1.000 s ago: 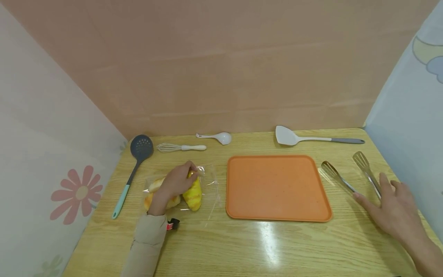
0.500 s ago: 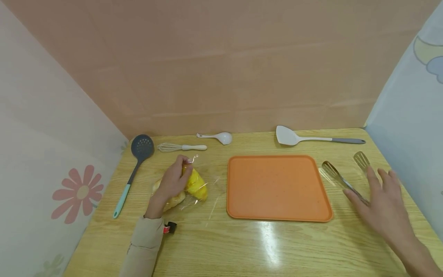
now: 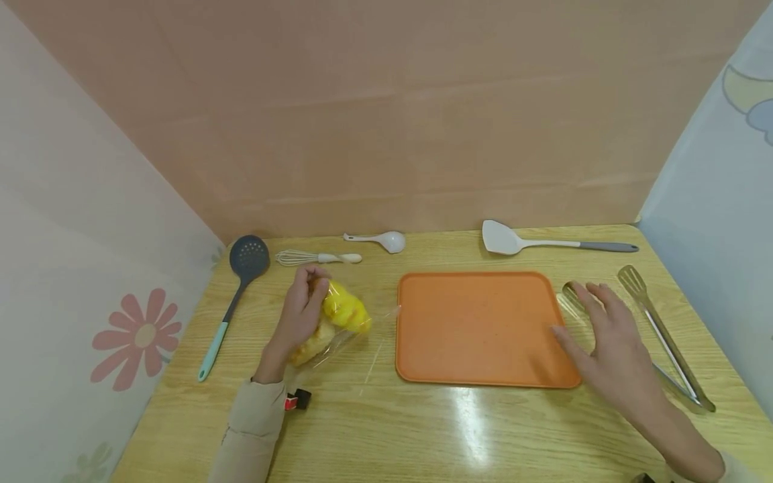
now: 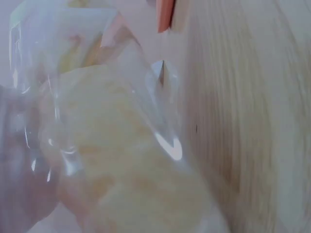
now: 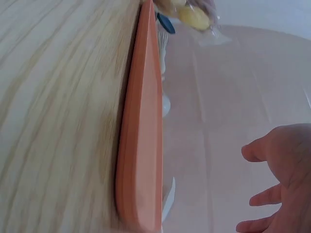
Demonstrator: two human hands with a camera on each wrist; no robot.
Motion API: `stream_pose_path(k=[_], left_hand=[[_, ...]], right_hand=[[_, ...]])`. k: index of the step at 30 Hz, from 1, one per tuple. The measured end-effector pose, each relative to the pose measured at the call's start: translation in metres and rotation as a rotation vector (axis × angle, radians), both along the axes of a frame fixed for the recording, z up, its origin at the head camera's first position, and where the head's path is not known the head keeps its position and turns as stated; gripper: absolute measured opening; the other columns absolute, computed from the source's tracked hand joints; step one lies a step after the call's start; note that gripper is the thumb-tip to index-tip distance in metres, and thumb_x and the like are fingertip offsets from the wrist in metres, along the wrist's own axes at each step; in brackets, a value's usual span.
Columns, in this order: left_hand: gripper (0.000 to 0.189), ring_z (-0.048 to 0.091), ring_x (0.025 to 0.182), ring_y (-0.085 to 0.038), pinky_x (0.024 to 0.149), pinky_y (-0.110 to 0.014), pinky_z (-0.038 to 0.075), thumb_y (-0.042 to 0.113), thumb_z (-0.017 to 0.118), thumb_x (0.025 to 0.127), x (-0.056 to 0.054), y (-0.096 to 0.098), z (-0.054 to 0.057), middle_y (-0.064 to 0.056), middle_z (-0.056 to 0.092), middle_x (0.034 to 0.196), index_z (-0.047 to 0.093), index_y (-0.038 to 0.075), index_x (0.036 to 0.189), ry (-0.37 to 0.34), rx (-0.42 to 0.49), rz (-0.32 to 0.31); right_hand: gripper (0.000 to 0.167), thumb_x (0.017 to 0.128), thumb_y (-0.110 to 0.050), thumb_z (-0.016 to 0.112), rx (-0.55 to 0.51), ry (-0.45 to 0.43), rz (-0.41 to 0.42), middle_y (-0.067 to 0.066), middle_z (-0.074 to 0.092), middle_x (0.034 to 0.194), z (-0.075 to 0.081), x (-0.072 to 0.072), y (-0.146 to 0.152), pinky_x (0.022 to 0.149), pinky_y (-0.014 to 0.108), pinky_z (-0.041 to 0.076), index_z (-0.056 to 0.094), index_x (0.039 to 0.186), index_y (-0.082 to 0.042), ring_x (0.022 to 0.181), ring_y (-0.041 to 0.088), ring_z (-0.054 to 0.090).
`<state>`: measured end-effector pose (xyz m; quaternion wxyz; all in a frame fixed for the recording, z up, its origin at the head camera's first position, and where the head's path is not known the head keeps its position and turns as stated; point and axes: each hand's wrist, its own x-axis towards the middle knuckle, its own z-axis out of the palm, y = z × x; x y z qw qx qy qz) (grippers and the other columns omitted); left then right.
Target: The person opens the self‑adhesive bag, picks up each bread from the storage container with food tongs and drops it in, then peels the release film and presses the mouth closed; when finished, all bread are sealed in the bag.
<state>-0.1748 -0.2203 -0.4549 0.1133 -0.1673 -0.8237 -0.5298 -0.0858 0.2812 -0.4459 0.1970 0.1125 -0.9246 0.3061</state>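
Note:
My left hand grips a clear plastic bag by its upper part, left of the orange tray. Inside the bag are a yellow bread roll and a paler piece of bread; the left hand hides part of the contents. In the left wrist view the pale bread fills much of the picture behind shiny plastic. My right hand, fingers spread and holding nothing, hovers near the tray's right edge. Behind it lie metal tongs, partly covered by that hand.
Along the back of the wooden table lie a whisk, a white ladle and a white turner. A dark skimmer with a mint handle lies at the far left. Walls stand at the back and both sides.
My left hand has lifted the bag of bread slightly, and its contents have swung right. My right hand has left the tongs and moved left towards the tray.

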Motion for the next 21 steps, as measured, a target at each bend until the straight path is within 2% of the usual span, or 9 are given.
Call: stream_pose_path(k=[2, 5, 9, 12, 14, 18, 21], left_hand=[[0.016, 0.053, 0.094, -0.015, 0.082, -0.018, 0.045, 0.004, 0.046, 0.118, 0.001, 0.002, 0.001, -0.024, 0.063, 0.121, 0.050, -0.008, 0.129, -0.004, 0.045, 0.001], [0.017, 0.054, 0.097, -0.014, 0.083, -0.018, 0.046, 0.004, 0.044, 0.119, 0.003, 0.006, 0.003, -0.027, 0.060, 0.125, 0.048, -0.008, 0.130, -0.022, 0.112, -0.001], [0.018, 0.056, 0.101, -0.012, 0.085, -0.017, 0.049, 0.007, 0.041, 0.120, 0.005, 0.011, 0.005, -0.018, 0.058, 0.126, 0.044, -0.007, 0.132, -0.051, 0.235, 0.000], [0.022, 0.054, 0.101, -0.010, 0.086, -0.018, 0.050, 0.007, 0.041, 0.120, 0.006, 0.014, 0.007, -0.005, 0.056, 0.126, 0.042, -0.010, 0.133, -0.053, 0.348, -0.006], [0.021, 0.053, 0.102, -0.009, 0.088, -0.018, 0.049, 0.007, 0.041, 0.120, 0.006, 0.015, 0.008, -0.001, 0.056, 0.126, 0.041, -0.010, 0.133, -0.045, 0.404, -0.009], [0.015, 0.052, 0.103, -0.008, 0.090, -0.018, 0.047, 0.008, 0.040, 0.120, 0.008, 0.019, 0.010, 0.001, 0.057, 0.126, 0.045, -0.002, 0.131, -0.030, 0.468, -0.013], [0.013, 0.053, 0.104, -0.008, 0.090, -0.018, 0.047, 0.009, 0.039, 0.120, 0.010, 0.023, 0.011, -0.004, 0.057, 0.127, 0.046, 0.005, 0.129, -0.028, 0.522, -0.004]], right_hand=[[0.076, 0.099, -0.013, 0.085, -0.028, -0.009, 0.021, 0.037, 0.046, 0.157, 0.003, 0.000, -0.012, 0.092, 0.084, 0.042, 0.048, 0.163, 0.004, 0.140, 0.065, 0.042], [0.075, 0.098, -0.012, 0.085, -0.088, -0.022, 0.063, 0.034, 0.048, 0.157, 0.007, 0.000, -0.029, 0.100, 0.085, 0.039, 0.050, 0.163, 0.000, 0.142, 0.063, 0.042], [0.069, 0.098, -0.010, 0.084, -0.127, -0.048, 0.100, 0.026, 0.055, 0.153, 0.011, -0.002, -0.054, 0.098, 0.079, 0.045, 0.055, 0.160, -0.006, 0.139, 0.055, 0.051], [0.062, 0.098, -0.009, 0.085, -0.152, -0.067, 0.134, 0.020, 0.062, 0.148, 0.011, -0.004, -0.074, 0.097, 0.069, 0.051, 0.061, 0.155, -0.007, 0.134, 0.048, 0.059], [0.058, 0.098, -0.009, 0.086, -0.174, -0.076, 0.159, 0.016, 0.066, 0.145, 0.010, -0.005, -0.087, 0.099, 0.057, 0.053, 0.065, 0.152, -0.008, 0.132, 0.042, 0.063], [0.053, 0.097, -0.006, 0.086, -0.249, -0.074, 0.222, 0.007, 0.072, 0.136, 0.007, -0.007, -0.112, 0.099, 0.031, 0.053, 0.070, 0.146, -0.010, 0.124, 0.031, 0.067], [0.048, 0.097, -0.006, 0.086, -0.303, -0.081, 0.270, 0.001, 0.074, 0.129, 0.004, -0.010, -0.131, 0.098, 0.029, 0.054, 0.072, 0.143, -0.010, 0.118, 0.024, 0.068]])
